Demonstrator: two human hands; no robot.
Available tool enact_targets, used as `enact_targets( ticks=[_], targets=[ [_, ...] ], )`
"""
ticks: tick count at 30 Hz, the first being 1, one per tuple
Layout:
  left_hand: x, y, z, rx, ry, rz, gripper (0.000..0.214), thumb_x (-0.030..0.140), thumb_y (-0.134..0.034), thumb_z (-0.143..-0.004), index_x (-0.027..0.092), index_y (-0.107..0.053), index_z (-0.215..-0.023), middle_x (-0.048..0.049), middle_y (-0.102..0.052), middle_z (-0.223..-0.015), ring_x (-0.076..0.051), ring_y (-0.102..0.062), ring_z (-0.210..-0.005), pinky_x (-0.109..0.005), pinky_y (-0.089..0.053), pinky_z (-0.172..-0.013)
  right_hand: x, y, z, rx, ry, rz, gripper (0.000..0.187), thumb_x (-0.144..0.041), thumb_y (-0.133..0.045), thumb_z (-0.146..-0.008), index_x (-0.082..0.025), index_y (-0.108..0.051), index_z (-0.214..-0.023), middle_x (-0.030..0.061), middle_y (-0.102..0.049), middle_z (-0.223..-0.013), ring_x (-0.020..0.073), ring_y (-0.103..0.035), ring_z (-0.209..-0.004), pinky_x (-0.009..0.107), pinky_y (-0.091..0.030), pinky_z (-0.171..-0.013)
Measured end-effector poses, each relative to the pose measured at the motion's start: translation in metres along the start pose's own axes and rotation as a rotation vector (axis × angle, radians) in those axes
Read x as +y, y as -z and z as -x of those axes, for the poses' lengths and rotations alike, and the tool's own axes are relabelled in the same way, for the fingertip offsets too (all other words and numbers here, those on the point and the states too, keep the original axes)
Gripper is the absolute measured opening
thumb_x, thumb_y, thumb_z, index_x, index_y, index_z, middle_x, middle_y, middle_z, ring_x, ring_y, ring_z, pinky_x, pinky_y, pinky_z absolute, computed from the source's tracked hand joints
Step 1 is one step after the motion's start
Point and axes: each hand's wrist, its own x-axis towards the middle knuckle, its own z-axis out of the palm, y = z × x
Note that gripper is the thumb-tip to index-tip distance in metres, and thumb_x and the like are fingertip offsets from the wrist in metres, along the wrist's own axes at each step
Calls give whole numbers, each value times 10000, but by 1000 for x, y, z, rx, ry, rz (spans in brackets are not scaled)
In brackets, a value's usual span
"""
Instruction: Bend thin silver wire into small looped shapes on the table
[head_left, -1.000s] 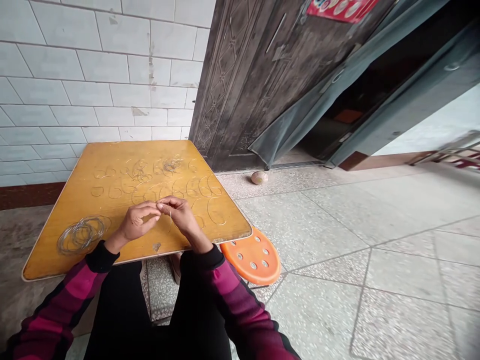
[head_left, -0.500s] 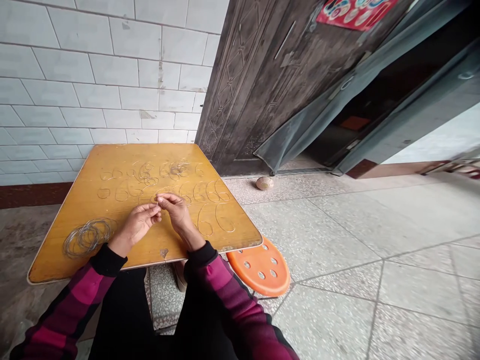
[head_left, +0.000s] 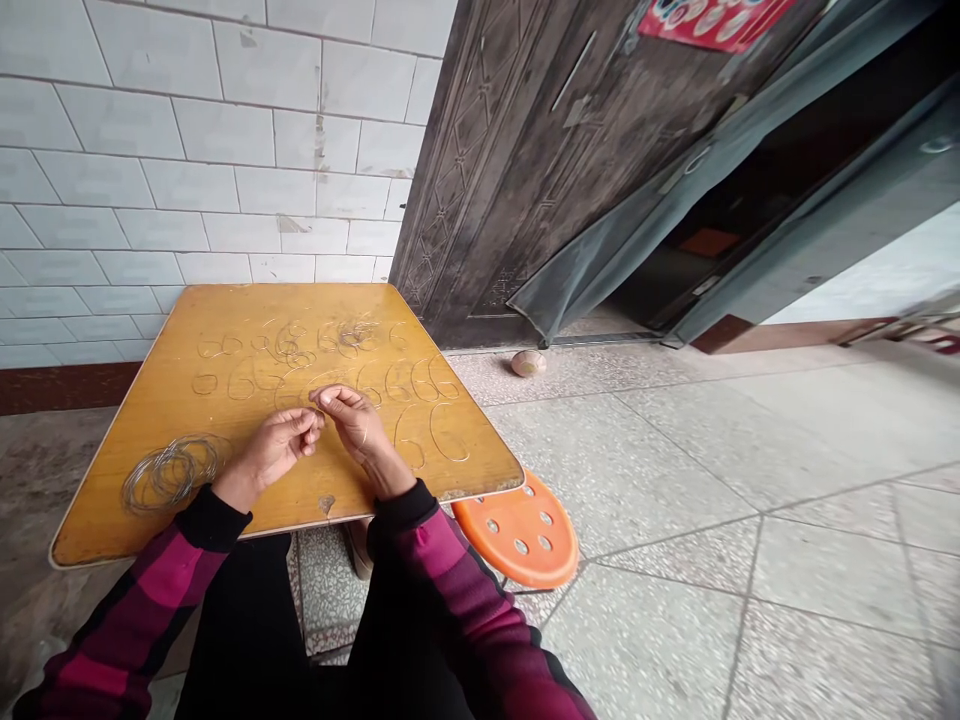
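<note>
Above the near middle of the yellow wooden table (head_left: 262,515), my two hands meet, fingertips almost touching. My left hand (head_left: 279,447) is closed in a pinch on a thin wire. My right hand (head_left: 351,425) pinches the same wire, and a fine strand of it shows against the palm. Most of the wire is hidden by my fingers. A loose coil of grey wire (head_left: 171,472) lies left of my left hand. Several bent wire shapes, loops with tails, are spread over the table, one of them a large wire loop (head_left: 450,432) right of my right hand.
An orange round stool (head_left: 517,535) with holes stands under the table's right corner. A white tiled wall (head_left: 202,180) borders the table's far side. Beyond to the right are a dark carved door (head_left: 510,180), a hanging curtain (head_left: 600,265) and a roundish object (head_left: 529,363) on the floor.
My hands stay together over the table with only slight finger movement at the wire. A strand shows more clearly against my right palm now. The view has shifted slightly.
</note>
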Motion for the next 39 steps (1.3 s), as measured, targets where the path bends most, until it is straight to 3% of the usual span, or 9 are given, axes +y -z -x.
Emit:
enact_targets(
  ticks=[5,12,19,24,28,32,36,39],
  targets=[
    [0,-1,3,-43,-65,-125,209,296,-728,-729,112,-638,-688,-14,-518,-700,-62,-428,-550,-196,-341,-490,-11,5,1,24,58,11,118,-301,-786,-658,-221,-701,-670,-2,-691,-765,151,-621,-811,317,-449,-876],
    [-1,-5,5,-64,-89,-194,265,320,-729,-717,112,-607,-606,-24,-508,-775,-51,-401,-534,-201,-342,-475,-31,18,-7,77,166,8,104,-307,-770,-684,-229,-704,-662,-8,-693,-790,143,-613,-814,299,-446,-849],
    [0,-9,6,-85,-94,-231,290,340,-737,-703,114,-604,-581,-31,-517,-802,-49,-418,-520,-210,-355,-464,-39,22,-10,92,153,-123,135,-289,-789,-662,-219,-674,-668,-21,-694,-796,125,-631,-811,276,-460,-813],
    [-1,-8,9,-68,-84,-245,301,346,-754,-688,108,-609,-576,-37,-532,-792,-55,-436,-531,-210,-356,-465,-60,38,-17,253,164,-267,158,-256,-777,-666,-225,-622,-672,-43,-684,-791,121,-647,-818,272,-481,-785],
    [-1,-7,7,40,-108,-160,267,333,-767,-686,120,-621,-618,-20,-534,-721,-64,-445,-559,-186,-345,-471,-68,47,-10,361,163,-237,100,-246,-741,-719,-229,-657,-771,-30,-693,-859,90,-635,-765,219,-485,-706],
    [-1,-6,5,94,-131,-102,246,341,-780,-679,130,-658,-718,-13,-556,-679,-74,-463,-570,-178,-352,-478,-44,35,7,277,22,-145,187,-278,-786,-670,-211,-706,-824,-4,-698,-856,75,-603,-662,193,-464,-603],
    [-1,-5,4,53,-126,-110,259,361,-757,-714,127,-644,-716,-22,-588,-696,-69,-477,-557,-182,-359,-482,-14,12,18,71,-172,-65,272,-307,-821,-623,-196,-732,-855,4,-704,-783,88,-589,-618,221,-454,-589],
    [-1,-5,4,28,-110,-129,295,386,-760,-708,122,-629,-700,-14,-581,-661,-64,-468,-518,-188,-347,-463,-4,1,19,-53,-176,-41,269,-325,-812,-637,-193,-736,-859,-20,-669,-637,109,-575,-576,274,-467,-630]
  ],
)
